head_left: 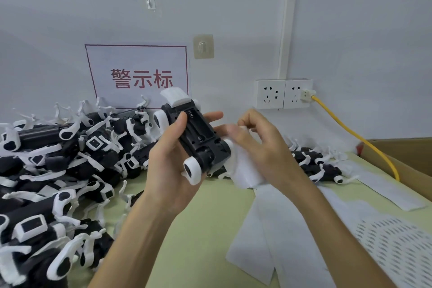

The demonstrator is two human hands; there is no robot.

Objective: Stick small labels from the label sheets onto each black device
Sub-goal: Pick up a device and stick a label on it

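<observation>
Black device (197, 138) in left hand (168, 166), label sheet (245, 174) in right hand (261, 145), box (411, 166) nearby.

Matt black plastic device (196, 138) with white, seemingly foam parts; thin smooth paper label sheets (264, 217)

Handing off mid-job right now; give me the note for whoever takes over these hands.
Left hand grips one black device, battery bay facing up.
Right hand is at the device's near end, over the lifted end of a label sheet; it is blurred, so whether it pinches a label is unclear.
A big pile of devices lies on the table to the left, a smaller group far right, another label strip beside it.
No label shows on the held device yet. Which pile is finished cannot be told.
</observation>
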